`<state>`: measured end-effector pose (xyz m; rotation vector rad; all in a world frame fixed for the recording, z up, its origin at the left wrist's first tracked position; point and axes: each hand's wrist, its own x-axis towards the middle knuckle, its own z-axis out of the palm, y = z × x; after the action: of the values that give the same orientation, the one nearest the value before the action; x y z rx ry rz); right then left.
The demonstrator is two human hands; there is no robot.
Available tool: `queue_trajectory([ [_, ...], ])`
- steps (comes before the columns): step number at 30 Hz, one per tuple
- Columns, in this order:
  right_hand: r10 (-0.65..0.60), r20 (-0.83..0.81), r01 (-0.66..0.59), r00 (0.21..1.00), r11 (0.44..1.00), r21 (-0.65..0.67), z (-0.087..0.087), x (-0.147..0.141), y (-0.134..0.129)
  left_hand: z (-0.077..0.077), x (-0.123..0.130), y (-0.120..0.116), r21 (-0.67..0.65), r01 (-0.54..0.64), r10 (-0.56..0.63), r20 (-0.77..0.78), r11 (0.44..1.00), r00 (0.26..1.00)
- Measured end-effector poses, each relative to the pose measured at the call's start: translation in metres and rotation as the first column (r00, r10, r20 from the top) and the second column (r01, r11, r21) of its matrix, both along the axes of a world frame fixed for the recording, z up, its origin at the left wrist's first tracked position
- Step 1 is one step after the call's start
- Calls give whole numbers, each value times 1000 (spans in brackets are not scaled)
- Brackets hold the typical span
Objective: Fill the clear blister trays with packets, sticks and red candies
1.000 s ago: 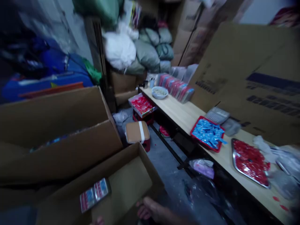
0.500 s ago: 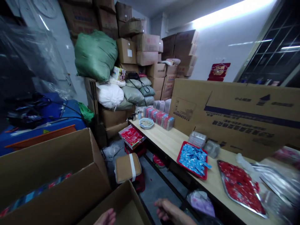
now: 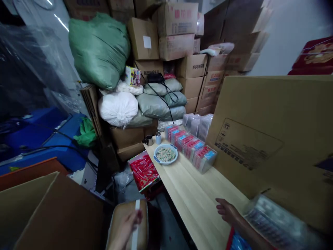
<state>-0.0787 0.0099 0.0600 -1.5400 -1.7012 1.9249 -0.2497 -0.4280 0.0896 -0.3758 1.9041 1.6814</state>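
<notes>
My left hand (image 3: pixel 131 220), blurred by motion, hovers over a brown padded stool (image 3: pixel 119 222) with a white band. Its fingers are loosely bent and nothing shows in them. Above the wooden table (image 3: pixel 179 189) my right hand (image 3: pixel 225 209) reaches in from the right, fingers loosely bent and no object visible in it. Below that forearm, the blue packets (image 3: pixel 239 242) in a red tray (image 3: pixel 229 239) are mostly cut off by the frame. Beside the forearm are clear plastic boxes (image 3: pixel 278 218). Farther along stands a row of clear boxes with red and blue contents (image 3: pixel 191 147).
A pale blue bowl (image 3: pixel 165 163) of small wrapped pieces, a blue bottle (image 3: pixel 158 138) and a metal cup (image 3: pixel 149 140) stand at the table's far end. Red packets fill a low box (image 3: pixel 143 172). An open carton (image 3: pixel 65 211) is at left; a large cardboard sheet (image 3: pixel 273 139) borders the right.
My view has moved forward and toward the table's far end. The right hand has gone from beside the table to above it; the left has moved from the open carton to over the stool.
</notes>
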Motion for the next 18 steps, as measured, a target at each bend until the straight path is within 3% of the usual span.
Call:
queue_trajectory([
  [3,-37,60,41,998,997,-64,0,-8,48,47,-56,95,4,163,-157,-238,987,959],
  [7,-48,47,53,998,992,-110,-3,-19,80,88,-140,196,-8,188,-178,-355,982,918],
  [11,-64,-91,45,994,979,-199,0,-39,98,112,-220,266,-68,143,-158,-378,987,912],
  [15,-132,-106,100,986,959,-263,4,-67,115,140,-292,322,-185,92,-163,-412,978,896],
  [18,-217,-132,172,967,942,-288,-6,-85,132,155,-347,366,-277,89,-207,-430,957,879],
])
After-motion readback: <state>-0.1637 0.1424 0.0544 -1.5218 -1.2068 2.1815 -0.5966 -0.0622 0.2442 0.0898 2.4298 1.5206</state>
